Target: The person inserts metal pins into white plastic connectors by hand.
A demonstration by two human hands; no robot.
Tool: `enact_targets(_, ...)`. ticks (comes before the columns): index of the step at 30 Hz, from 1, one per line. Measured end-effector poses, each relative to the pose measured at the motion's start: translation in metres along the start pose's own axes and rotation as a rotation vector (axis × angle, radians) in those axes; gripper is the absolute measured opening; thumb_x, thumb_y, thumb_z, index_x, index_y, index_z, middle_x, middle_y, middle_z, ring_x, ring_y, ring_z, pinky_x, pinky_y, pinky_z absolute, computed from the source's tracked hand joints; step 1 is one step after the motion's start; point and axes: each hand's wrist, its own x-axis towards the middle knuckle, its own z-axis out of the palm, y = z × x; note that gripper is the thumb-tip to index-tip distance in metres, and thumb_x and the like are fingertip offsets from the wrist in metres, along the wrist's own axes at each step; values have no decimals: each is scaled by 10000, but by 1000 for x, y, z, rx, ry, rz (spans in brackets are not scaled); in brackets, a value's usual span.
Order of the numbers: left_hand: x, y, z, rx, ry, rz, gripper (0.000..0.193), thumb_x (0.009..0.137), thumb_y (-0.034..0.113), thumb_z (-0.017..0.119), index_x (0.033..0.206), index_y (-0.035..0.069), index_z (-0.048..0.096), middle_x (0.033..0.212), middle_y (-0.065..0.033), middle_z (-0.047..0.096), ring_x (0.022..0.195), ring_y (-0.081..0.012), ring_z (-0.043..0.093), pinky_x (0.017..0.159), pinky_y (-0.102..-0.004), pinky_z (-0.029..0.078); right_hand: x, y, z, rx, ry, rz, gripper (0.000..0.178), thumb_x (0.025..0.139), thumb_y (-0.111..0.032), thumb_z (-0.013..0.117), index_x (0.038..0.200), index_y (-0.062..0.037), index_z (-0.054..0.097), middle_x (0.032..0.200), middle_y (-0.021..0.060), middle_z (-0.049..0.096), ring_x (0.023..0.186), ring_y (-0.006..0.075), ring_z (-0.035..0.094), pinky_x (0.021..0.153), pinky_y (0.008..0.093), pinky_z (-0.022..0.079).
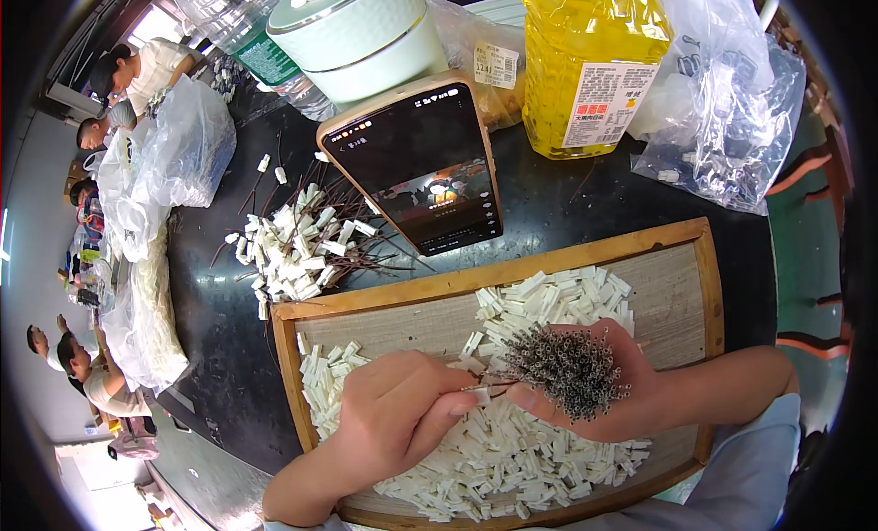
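Note:
Over a wooden-framed tray (pixel 512 277), my left hand (pixel 389 412) is closed, with a small white plastic connector housing (pixel 482 396) pinched between thumb and forefinger. My right hand (pixel 636 385) is wrapped round a thick bundle of terminal wires (pixel 567 371), their metal crimped ends facing up. A thin brown wire (pixel 499 385) runs from the right thumb to the housing; whether its end sits inside is too small to tell. Many loose white housings (pixel 521 462) lie in the tray under and around both hands.
Behind the tray lie finished-looking wires with white connectors (pixel 302 243). A propped phone (pixel 425 174), a pale green container (pixel 357 42), a yellow liquid bottle (pixel 585 74) and clear plastic bags (pixel 713 101) stand beyond. Co-workers (pixel 151 74) sit along the left, past a plastic-wrapped bundle (pixel 151 302).

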Motion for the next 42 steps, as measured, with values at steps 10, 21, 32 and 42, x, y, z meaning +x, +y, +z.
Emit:
enact_targets(10, 3, -3, 3, -3, 152, 185, 306, 641, 59, 781, 905, 11, 633, 787, -94, 647, 650, -224, 632, 508, -278, 479, 6, -8, 9, -15, 118, 62, 262, 838, -48, 644, 1079, 20, 569, 916, 10, 632, 848, 33, 541, 751, 210, 465)
enact_targets(21, 2, 0, 1, 124, 100, 190, 299, 651, 93, 774, 907, 34, 633, 755, -61, 622, 595, -186, 602, 474, -273, 436, 6, -10, 10, -16, 129, 46, 241, 835, -51, 651, 1052, 16, 573, 931, 10, 625, 863, 29, 526, 747, 215, 458)
enact_targets(32, -4, 12, -5, 118, 25, 57, 286, 659, 124, 774, 847, 4, 595, 689, -88, 591, 579, -220, 580, 516, -286, 444, -4, 5, -1, -88, -9, -185, 343, 744, 42, 633, 1077, 23, 552, 882, 11, 569, 808, 34, 506, 716, 200, 425)
enact_targets(42, 2, 2, -31, 269, 263, 89, 197, 694, 64, 746, 859, 25, 645, 747, -86, 639, 633, -237, 608, 557, -309, 466, 4, -13, 5, 94, 240, 129, 129, 874, -141, 634, 929, -28, 603, 763, -9, 617, 711, 49, 553, 646, 200, 458)
